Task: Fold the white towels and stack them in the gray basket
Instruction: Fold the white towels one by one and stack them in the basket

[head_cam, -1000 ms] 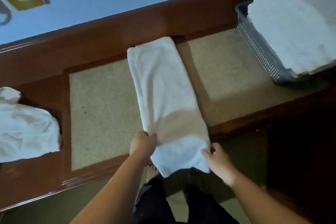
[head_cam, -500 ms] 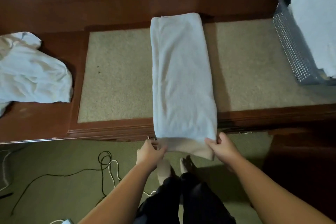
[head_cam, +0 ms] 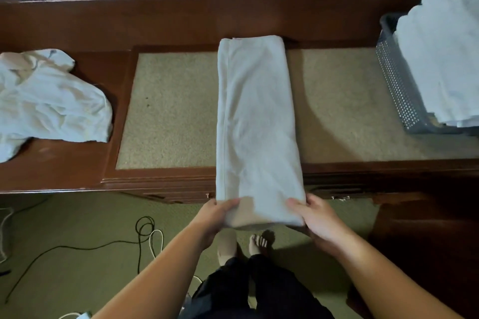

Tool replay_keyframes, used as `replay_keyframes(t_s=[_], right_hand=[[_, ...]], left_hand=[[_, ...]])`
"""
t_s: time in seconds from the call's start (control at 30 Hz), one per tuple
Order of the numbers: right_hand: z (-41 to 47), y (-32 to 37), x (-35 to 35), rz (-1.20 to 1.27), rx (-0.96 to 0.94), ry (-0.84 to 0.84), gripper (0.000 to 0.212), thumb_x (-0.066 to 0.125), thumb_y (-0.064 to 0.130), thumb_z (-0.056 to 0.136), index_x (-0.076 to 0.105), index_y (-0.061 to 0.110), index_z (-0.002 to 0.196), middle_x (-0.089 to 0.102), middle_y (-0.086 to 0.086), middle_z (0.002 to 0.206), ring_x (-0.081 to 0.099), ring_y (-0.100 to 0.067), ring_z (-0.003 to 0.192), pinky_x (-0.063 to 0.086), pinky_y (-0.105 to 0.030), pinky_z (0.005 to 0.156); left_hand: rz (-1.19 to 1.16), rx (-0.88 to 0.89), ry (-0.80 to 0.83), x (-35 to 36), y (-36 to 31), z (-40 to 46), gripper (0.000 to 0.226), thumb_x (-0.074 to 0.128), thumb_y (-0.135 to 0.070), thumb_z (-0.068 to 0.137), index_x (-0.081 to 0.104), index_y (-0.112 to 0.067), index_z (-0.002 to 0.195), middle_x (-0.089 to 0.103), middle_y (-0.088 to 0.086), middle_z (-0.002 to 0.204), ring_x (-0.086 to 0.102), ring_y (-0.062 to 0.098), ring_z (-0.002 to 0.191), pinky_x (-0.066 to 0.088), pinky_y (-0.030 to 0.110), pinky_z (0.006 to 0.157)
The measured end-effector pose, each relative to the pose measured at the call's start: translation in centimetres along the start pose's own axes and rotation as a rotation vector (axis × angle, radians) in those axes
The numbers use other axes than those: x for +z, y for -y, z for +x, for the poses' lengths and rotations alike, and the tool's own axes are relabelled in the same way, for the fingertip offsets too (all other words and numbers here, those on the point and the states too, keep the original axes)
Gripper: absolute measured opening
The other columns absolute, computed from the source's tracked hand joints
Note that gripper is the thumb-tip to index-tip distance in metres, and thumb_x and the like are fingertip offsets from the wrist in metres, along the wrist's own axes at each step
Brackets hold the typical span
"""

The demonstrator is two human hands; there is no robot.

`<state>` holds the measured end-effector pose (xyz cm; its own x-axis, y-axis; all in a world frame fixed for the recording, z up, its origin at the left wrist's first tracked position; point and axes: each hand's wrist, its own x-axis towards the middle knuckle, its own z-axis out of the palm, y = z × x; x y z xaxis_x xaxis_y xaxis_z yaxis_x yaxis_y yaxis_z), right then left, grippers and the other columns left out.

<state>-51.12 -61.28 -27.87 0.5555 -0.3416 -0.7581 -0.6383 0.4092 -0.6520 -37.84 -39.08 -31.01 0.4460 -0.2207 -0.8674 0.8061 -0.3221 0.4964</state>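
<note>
Far left on the worktop (head_cam: 77, 163): a crumpled white towel (head_cam: 49, 101), soft and creased, lying in a loose heap on the glossy reddish-brown wood near the left edge. Below on the olive carpet: a black cable (head_cam: 141, 234) coiled in loops beside a white cable (head_cam: 158, 241).

Next, a beige speckled inset panel (head_cam: 171, 111), rough-looking and rectangular, framed by the wood.

Across the panel's middle: a folded white towel (head_cam: 256, 122), a long narrow strip of thick terry, running from the back of the worktop to the front edge and hanging over it toward the person.

At its overhanging near end, left corner: left hand (head_cam: 215, 217), fingers curled under the cloth and thumb on top, pinching the corner.

At the right corner: right hand (head_cam: 315, 217), fingers partly curled beneath the hem, thumb pressed on the upper face, gripping the towel as well.

Below, between the forearms: dark trousers and bare feet on the carpet.

Far right, at the worktop's right edge: a gray basket (head_cam: 396, 85) with perforated plastic walls, filled above its rim with stacked folded towels (head_cam: 440, 59), white and plush, well apart from the strip being handled.
</note>
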Motion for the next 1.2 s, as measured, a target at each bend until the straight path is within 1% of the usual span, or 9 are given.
replay_keyframes(t_s=[0.2,0.33,0.47,0.57,0.7,0.83,0.97,1.1,1.2], right_hand=[[-5.0,5.3,0.1,-0.105,-0.213,-0.033,0.047,0.073,0.020,0.096,0.058,0.053,0.127,0.074,0.008,0.113,0.076,-0.018,0.096,0.063,-0.047,0.087],[-7.3,9.1,0.4,-0.327,-0.323,-0.027,0.019,0.065,0.027,0.101,0.077,0.042,0.102,0.068,0.017,0.118,0.069,-0.003,0.099,0.053,-0.026,0.085],[-7.4,13.2,0.6,-0.393,-0.412,-0.043,0.017,0.065,0.032,0.101,0.079,0.042,0.101,0.066,0.029,0.116,0.053,0.006,0.115,0.041,-0.028,0.096],[-6.8,16.5,0.5,-0.357,-0.457,-0.016,0.013,0.071,0.039,0.095,0.079,0.045,0.103,0.068,0.025,0.119,0.056,0.002,0.117,0.044,-0.027,0.095],[-5.7,20.8,-0.9,-0.485,-0.537,0.095,0.056,0.090,0.057,0.069,0.071,0.048,0.121,0.071,0.020,0.119,0.066,-0.005,0.110,0.054,-0.032,0.093],[-2.9,25.1,-2.2,-0.719,-0.657,0.089,0.055,0.090,0.035,0.077,0.065,0.044,0.124,0.070,0.025,0.113,0.065,0.003,0.104,0.054,-0.026,0.087],[1.1,29.0,-3.2,-0.761,-0.747,0.018,0.030,0.075,0.021,0.091,0.071,0.045,0.109,0.071,0.029,0.100,0.064,0.010,0.094,0.046,-0.014,0.073],[6.0,32.0,-3.2,-0.726,-0.692,-0.024,0.020,0.075,0.018,0.089,0.075,0.035,0.099,0.076,0.013,0.089,0.072,-0.006,0.085,0.059,-0.038,0.077],[9.2,34.8,-2.5,-0.731,-0.672,-0.041,0.009,0.075,0.023,0.092,0.073,0.032,0.091,0.072,0.011,0.072,0.065,-0.008,0.066,0.051,-0.034,0.067]], left_hand=[[0.012,0.176,-0.027,-1.9,-1.8,-5.5,0.031,0.074,-0.016,0.094,0.059,-0.005,0.119,0.068,0.016,0.116,0.071,0.024,0.086,0.059,0.030,0.070],[0.031,0.355,-0.093,-2.5,-6.2,-8.9,0.040,0.078,-0.021,0.083,0.060,-0.009,0.118,0.072,0.017,0.112,0.076,0.026,0.078,0.060,0.033,0.067],[0.156,0.560,-0.158,-2.0,-12.4,-10.4,0.047,0.066,-0.014,0.085,0.059,-0.039,0.125,0.075,0.009,0.090,0.070,0.022,0.063,0.061,0.042,0.067],[0.257,0.650,-0.159,-1.2,-16.9,-10.9,0.032,0.056,-0.007,0.091,0.080,-0.029,0.098,0.070,0.005,0.071,0.061,0.017,0.056,0.055,0.035,0.065],[0.327,0.674,-0.122,-0.5,-22.3,-11.2,0.026,0.057,-0.009,0.095,0.082,-0.016,0.088,0.073,0.008,0.079,0.064,0.016,0.063,0.059,0.031,0.069],[0.385,0.639,0.092,-1.0,-27.3,-10.1,0.030,0.069,-0.014,0.077,0.078,-0.013,0.106,0.072,0.018,0.092,0.065,0.023,0.079,0.059,0.036,0.081],[0.781,0.737,-0.108,-0.2,-31.3,-7.4,0.025,0.080,-0.017,0.079,0.076,-0.030,0.099,0.075,0.001,0.089,0.069,0.012,0.079,0.060,0.035,0.072],[0.844,0.808,-0.230,1.3,-34.4,-3.7,0.013,0.083,-0.035,0.083,0.074,-0.031,0.092,0.074,-0.007,0.081,0.068,0.009,0.077,0.055,0.033,0.072],[0.760,0.789,-0.239,1.9,-37.1,-0.7,0.016,0.084,-0.040,0.085,0.075,-0.030,0.093,0.075,-0.007,0.085,0.069,0.009,0.082,0.056,0.034,0.075]])
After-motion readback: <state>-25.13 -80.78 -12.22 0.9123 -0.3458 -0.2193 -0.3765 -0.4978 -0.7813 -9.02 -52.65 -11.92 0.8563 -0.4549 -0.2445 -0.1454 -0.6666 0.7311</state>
